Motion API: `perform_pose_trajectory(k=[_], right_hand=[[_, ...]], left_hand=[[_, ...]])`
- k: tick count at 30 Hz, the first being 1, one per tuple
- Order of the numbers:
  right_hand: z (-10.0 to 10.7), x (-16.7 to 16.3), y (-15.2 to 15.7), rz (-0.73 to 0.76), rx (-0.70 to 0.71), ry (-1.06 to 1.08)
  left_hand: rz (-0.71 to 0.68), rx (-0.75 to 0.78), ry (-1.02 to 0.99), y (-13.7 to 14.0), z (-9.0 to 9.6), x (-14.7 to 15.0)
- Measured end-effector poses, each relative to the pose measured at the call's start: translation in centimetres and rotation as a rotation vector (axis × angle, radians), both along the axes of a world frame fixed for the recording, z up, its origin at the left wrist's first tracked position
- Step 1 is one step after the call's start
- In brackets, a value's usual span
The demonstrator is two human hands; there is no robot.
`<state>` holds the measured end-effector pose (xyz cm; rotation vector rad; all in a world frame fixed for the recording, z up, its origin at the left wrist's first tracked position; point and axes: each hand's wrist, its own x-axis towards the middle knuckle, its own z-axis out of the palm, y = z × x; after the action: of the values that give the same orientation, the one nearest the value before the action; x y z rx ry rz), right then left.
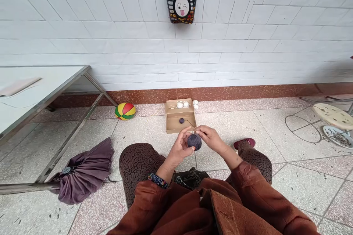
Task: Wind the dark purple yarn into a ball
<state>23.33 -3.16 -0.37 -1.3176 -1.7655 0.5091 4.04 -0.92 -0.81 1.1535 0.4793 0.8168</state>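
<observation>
Yarn ball point(194, 142), seemingly mostly wound, sits clasped in the left hand point(178, 149) while the right hand point(211, 138) pinches its strand point(190, 122), with a smaller ball point(181, 120) left in the box point(173, 127) at eleven o'clock.

Before us on the floor point(143, 132) lies a box point(171, 122), one small ball point(181, 120) in its near half, two balls point(179, 105) in the far half, another pair point(195, 102) just right of it. Nearer us, a yarn ball point(194, 142) sits between our left hand point(178, 149) and right hand point(211, 138). On our left are a table point(59, 75), an umbrella point(85, 172) and a toy ball point(125, 111); on our right, a stool point(333, 116) and a plate point(327, 131). A basket point(172, 7) hangs before the wall point(132, 49) ahead.
</observation>
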Motion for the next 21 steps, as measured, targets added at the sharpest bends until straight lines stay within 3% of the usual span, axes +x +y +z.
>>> perform_pose_trajectory(k=[3, 5, 9, 12, 15, 18, 21], right_hand=[[-3.0, -1.2, -1.6, -0.024, -0.079, -0.064], [-3.9, -2.1, -3.0, 0.029, -0.078, -0.136], [-2.3, -2.6, -5.1, 0.186, -0.023, -0.260], [0.4, -1.9, -5.1, 0.162, 0.029, -0.262], [1.9, -0.9, -3.9, 0.088, 0.075, -0.255], [1.5, -0.2, -2.6, -0.002, 0.093, -0.171], [-0.6, -0.4, -2.2, -0.124, 0.078, -0.065]], left_hand=[[0.122, -0.077, -0.050, 0.1, 0.0, 0.1], [0.206, -0.087, -0.007, 0.4, -0.4, 0.1], [0.259, -0.002, 0.167, 0.8, -1.2, 0.1], [0.168, 0.078, 0.272, 0.7, -1.1, -0.1], [-0.029, 0.130, 0.250, 0.3, -0.6, -0.3], [-0.202, 0.114, 0.137, -0.3, 0.0, -0.4], [-0.198, 0.053, 0.019, -0.6, 0.5, -0.4]])
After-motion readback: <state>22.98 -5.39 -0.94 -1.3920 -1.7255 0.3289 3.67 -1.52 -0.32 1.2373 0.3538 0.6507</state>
